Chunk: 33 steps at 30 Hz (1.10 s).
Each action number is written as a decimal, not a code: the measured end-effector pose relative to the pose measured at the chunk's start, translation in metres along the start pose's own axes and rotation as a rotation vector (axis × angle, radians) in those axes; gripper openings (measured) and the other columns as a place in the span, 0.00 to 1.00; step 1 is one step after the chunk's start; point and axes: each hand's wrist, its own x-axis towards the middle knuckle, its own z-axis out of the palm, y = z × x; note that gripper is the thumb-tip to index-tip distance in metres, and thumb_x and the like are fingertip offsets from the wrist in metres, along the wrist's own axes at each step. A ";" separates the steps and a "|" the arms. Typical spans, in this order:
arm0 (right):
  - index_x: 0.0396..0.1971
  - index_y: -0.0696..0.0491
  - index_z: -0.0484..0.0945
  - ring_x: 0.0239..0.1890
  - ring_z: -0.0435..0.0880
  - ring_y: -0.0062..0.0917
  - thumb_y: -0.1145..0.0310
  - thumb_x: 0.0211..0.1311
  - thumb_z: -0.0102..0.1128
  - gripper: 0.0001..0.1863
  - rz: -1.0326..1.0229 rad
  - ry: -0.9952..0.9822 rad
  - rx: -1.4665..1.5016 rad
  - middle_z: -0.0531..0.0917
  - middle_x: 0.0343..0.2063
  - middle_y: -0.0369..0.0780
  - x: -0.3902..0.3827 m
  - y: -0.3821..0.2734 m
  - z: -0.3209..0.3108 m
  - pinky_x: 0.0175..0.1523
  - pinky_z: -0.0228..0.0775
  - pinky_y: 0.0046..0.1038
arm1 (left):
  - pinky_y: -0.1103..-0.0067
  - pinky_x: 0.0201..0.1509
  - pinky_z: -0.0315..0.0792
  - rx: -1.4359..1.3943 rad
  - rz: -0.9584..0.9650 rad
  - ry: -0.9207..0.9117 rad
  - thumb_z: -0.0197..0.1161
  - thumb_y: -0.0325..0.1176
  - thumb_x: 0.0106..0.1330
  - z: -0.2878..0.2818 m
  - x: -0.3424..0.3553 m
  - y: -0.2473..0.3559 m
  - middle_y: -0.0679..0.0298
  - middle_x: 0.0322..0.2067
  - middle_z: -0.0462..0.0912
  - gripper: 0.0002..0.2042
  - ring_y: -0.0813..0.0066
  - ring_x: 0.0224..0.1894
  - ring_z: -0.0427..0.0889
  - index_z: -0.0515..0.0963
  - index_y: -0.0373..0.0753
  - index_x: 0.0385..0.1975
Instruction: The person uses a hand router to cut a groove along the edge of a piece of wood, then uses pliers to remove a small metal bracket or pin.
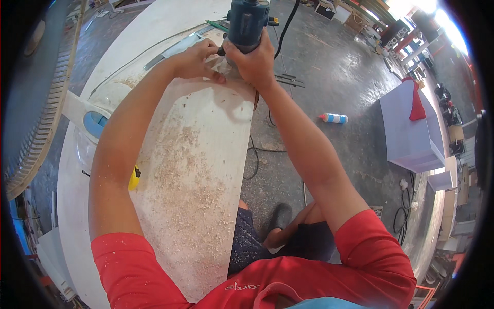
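A dark blue-grey trim router (248, 23) stands upright at the far end of a long pale board (206, 108). My right hand (256, 61) wraps round the lower part of its body from the right. On the other side, my left hand (198, 61) bends its fingers about the base, by a black knob, with the thumb low near the board. The clear base and the bit are mostly hidden by my hands. Wood shavings (190, 206) cover the board from its middle to the near end.
A caged fan (54, 103) stands at the left edge. A yellow tape measure (134, 177) lies beside my left arm, and a metal straight tool (177, 49) beyond it. On the floor are a glue bottle (335, 118), a black cable (253, 154) and a white cabinet (406, 134).
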 end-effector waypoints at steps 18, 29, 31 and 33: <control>0.51 0.58 0.77 0.46 0.90 0.45 0.52 0.48 0.81 0.36 -0.058 0.051 -0.066 0.89 0.42 0.51 0.047 0.049 0.006 0.53 0.81 0.42 | 0.62 0.76 0.64 0.150 -0.197 -0.103 0.80 0.66 0.49 -0.021 0.060 -0.004 0.47 0.70 0.66 0.54 0.48 0.74 0.65 0.68 0.45 0.75; 0.50 0.58 0.77 0.45 0.90 0.43 0.51 0.50 0.81 0.34 -0.061 0.048 -0.066 0.89 0.41 0.49 0.053 0.060 0.006 0.51 0.80 0.39 | 0.60 0.79 0.61 0.123 -0.197 -0.144 0.78 0.71 0.47 -0.025 0.066 -0.002 0.48 0.77 0.60 0.58 0.51 0.78 0.62 0.63 0.48 0.79; 0.49 0.58 0.77 0.44 0.90 0.43 0.51 0.50 0.81 0.34 -0.076 0.039 -0.064 0.89 0.41 0.49 0.054 0.061 0.006 0.51 0.80 0.39 | 0.60 0.79 0.63 0.117 -0.230 -0.163 0.78 0.71 0.47 -0.027 0.063 0.005 0.49 0.77 0.61 0.58 0.51 0.78 0.63 0.63 0.50 0.79; 0.49 0.58 0.77 0.44 0.90 0.43 0.51 0.50 0.81 0.34 -0.092 0.033 -0.059 0.89 0.41 0.49 0.055 0.062 0.007 0.51 0.80 0.39 | 0.60 0.78 0.63 0.075 -0.237 -0.145 0.80 0.66 0.48 -0.026 0.062 0.002 0.49 0.76 0.64 0.54 0.51 0.77 0.64 0.65 0.54 0.78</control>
